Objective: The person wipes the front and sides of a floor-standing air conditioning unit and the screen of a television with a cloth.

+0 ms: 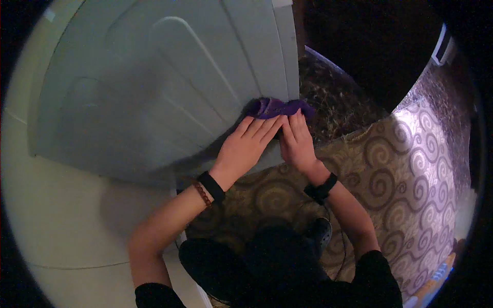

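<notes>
A crumpled purple cloth (269,107) lies against the lower right corner of a large pale appliance panel (192,77) with pressed ridges. My left hand (240,148) presses on the cloth with its fingers stretched out side by side. Close beside it, my right hand (298,144) also has its fingertips on the cloth, near the panel's vertical edge. The two hands almost meet at the fingertips. Cloth beneath the palms is hidden. Both wrists carry black bands, and a beaded bracelet (202,193) circles the left one.
Light tiles (69,215) run along the left. Swirl-patterned carpet (377,184) covers the floor below and right, beside a dark marbled surface (331,96). A dark shoe (322,233) stands on the carpet near a thin cable (342,250).
</notes>
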